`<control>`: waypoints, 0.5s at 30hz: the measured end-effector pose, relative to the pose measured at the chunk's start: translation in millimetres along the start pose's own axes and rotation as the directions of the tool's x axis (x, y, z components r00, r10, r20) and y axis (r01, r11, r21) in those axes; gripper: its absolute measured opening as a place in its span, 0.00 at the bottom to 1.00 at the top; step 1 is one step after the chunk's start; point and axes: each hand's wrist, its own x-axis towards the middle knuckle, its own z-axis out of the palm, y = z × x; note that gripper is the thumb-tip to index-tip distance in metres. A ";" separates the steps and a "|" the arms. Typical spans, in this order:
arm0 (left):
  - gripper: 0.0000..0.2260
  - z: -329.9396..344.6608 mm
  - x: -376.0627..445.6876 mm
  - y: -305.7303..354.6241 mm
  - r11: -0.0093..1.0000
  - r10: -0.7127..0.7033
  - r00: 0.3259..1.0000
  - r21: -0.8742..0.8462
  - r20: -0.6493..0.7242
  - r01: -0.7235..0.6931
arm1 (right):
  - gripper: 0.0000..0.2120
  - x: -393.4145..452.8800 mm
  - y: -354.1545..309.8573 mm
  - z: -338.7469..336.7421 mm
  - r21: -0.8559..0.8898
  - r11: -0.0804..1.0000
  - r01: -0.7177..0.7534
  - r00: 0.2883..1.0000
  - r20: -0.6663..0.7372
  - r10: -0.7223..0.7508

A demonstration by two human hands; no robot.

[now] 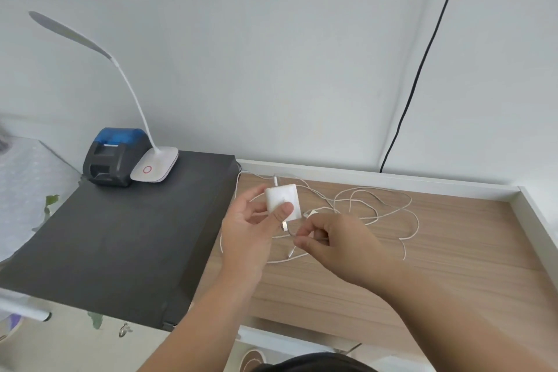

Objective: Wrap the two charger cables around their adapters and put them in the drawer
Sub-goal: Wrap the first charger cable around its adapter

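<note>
My left hand point(250, 229) holds a white square adapter point(280, 198) upright above the wooden desk, thumb on its front face and its metal prongs pointing down. Just to the right, my right hand point(335, 241) pinches a thin white cable point(290, 234) close below the adapter. Loose white cables point(383, 208) lie tangled in loops on the wood behind and to the right of my hands. A second white adapter point(312, 213) peeks out behind my right hand, mostly hidden. No drawer is in view.
A black raised platform point(120, 235) on the left carries a small black and blue printer point(116, 155) and a white desk lamp point(155, 166). The wooden desk point(453, 266) has a white raised rim at the back and right. A black cord point(422, 60) hangs down the wall.
</note>
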 end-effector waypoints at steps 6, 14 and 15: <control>0.20 0.3 -9.6 -7.4 0.989 0.133 0.988 0.046 0.080 -0.137 | 0.09 7.5 -13.8 -28.1 0.180 0.981 -0.077 0.990 0.129 0.054; 0.16 -13.2 -12.8 -1.1 0.968 0.224 0.961 0.079 0.163 -0.239 | 0.10 19.0 -24.0 -62.6 0.416 0.903 -0.104 0.978 0.209 0.016; 0.16 -14.6 -14.0 -0.8 0.965 0.230 0.955 0.086 0.186 -0.249 | 0.11 21.8 -26.1 -65.5 0.371 0.926 -0.067 0.984 0.180 -0.001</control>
